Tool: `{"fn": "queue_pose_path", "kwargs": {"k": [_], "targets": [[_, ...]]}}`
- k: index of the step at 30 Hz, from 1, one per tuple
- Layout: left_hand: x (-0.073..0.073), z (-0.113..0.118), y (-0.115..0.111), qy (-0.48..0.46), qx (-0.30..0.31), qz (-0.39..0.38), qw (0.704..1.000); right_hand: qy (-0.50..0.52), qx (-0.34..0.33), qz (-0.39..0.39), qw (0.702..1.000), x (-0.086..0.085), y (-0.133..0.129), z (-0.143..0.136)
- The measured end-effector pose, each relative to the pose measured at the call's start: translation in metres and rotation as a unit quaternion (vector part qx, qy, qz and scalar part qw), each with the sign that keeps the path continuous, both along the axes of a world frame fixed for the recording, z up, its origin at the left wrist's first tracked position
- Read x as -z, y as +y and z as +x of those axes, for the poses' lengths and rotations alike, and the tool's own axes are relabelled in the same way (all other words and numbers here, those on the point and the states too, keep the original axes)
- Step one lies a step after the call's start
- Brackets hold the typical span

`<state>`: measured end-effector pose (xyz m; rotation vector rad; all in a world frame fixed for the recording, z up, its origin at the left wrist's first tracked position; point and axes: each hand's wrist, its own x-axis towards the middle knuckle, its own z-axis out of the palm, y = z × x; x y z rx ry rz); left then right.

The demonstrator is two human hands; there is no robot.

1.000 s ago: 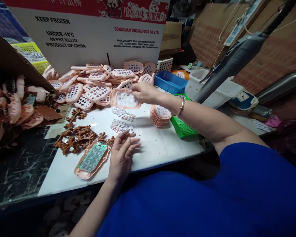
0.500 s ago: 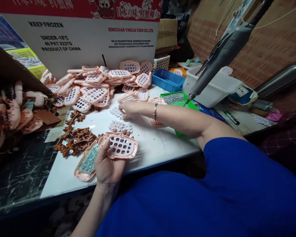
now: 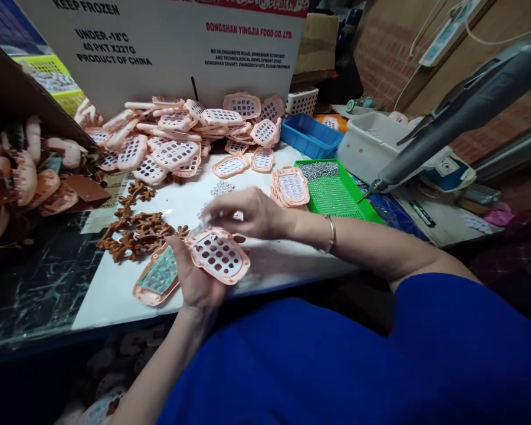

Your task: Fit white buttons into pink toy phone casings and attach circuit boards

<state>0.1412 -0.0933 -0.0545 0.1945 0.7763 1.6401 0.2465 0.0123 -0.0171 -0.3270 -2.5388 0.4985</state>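
My left hand [image 3: 199, 283] is closed round the lower left edge of a pink plastic shell half [image 3: 219, 257], whose inner side with a white grid of holes faces up. Over the far edge of this shell, my right hand [image 3: 261, 215] has its fingers drawn together. Its fingertips are blurred, with something small and whitish at them that I cannot make out. Another pink half with a green circuit board [image 3: 159, 274] lies on the table by my left hand. Small pale button pads [image 3: 222, 188] lie beyond my right hand, partly hidden by it.
Pink shells [image 3: 177, 153] are heaped against a white carton [image 3: 168, 82]. Brown branching pieces [image 3: 137, 227] lie at left. To the right are stacked shells [image 3: 292, 186], a green tray [image 3: 340, 192] of small metal screws, a blue bin [image 3: 310, 139] and a hanging electric screwdriver [image 3: 451, 112].
My right hand has come back from the button pads to the shell in my left hand. That shell has tilted. The view has shifted, with the screwdriver now further right.
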Motion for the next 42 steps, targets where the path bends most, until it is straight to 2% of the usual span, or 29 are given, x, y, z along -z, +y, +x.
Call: {"fn": "queue_pose_path", "kwargs": {"k": [2, 4, 7, 11, 17, 23, 27, 31, 33, 35, 37, 39, 42], "targets": [[0.0, 0.005, 0.002, 0.008, -0.024, 0.02, 0.999, 0.01, -0.016, 0.1, 0.995, 0.016, -0.02, 0.008], [-0.001, 0.008, 0.002, 0.014, -0.03, 0.018, 0.999, 0.007, -0.005, 0.2, 0.98, 0.028, -0.033, 0.014], [-0.002, 0.009, 0.0, 0.015, -0.024, 0.006, 1.0, 0.001, 0.005, 0.264, 0.964, 0.036, -0.041, 0.02], [0.0, 0.011, -0.002, 0.028, -0.009, 0.026, 0.999, -0.033, 0.022, 0.264, 0.964, 0.034, -0.049, 0.027], [0.004, 0.016, -0.004, 0.046, -0.011, 0.028, 0.998, 0.02, 0.057, 0.24, 0.969, 0.042, -0.064, 0.029], [0.003, 0.011, -0.006, 0.047, 0.02, 0.046, 0.998, -0.016, 0.081, 0.252, 0.964, 0.042, -0.067, 0.024], [0.0, 0.008, -0.005, 0.019, 0.029, 0.02, 0.999, -0.008, 0.085, 0.259, 0.962, 0.043, -0.067, 0.023], [0.002, 0.006, -0.003, -0.022, 0.002, -0.009, 1.0, -0.007, 0.068, 0.203, 0.977, 0.039, -0.062, 0.022], [0.005, 0.006, -0.003, -0.038, 0.004, -0.01, 0.999, -0.004, 0.056, 0.137, 0.989, 0.031, -0.053, 0.02], [0.008, 0.005, -0.005, -0.04, 0.036, -0.002, 0.999, -0.01, 0.091, 0.061, 0.994, 0.021, -0.038, 0.014], [0.011, 0.005, -0.007, -0.032, 0.096, 0.0, 0.995, -0.07, 0.147, 0.001, 0.987, 0.013, -0.02, 0.003], [0.012, 0.004, -0.009, -0.029, 0.151, -0.002, 0.988, -0.165, 0.176, -0.031, 0.97, 0.01, -0.004, -0.01], [0.014, 0.002, -0.008, -0.02, 0.162, 0.015, 0.986, -0.264, 0.185, -0.052, 0.945, 0.013, 0.012, -0.029]]}}
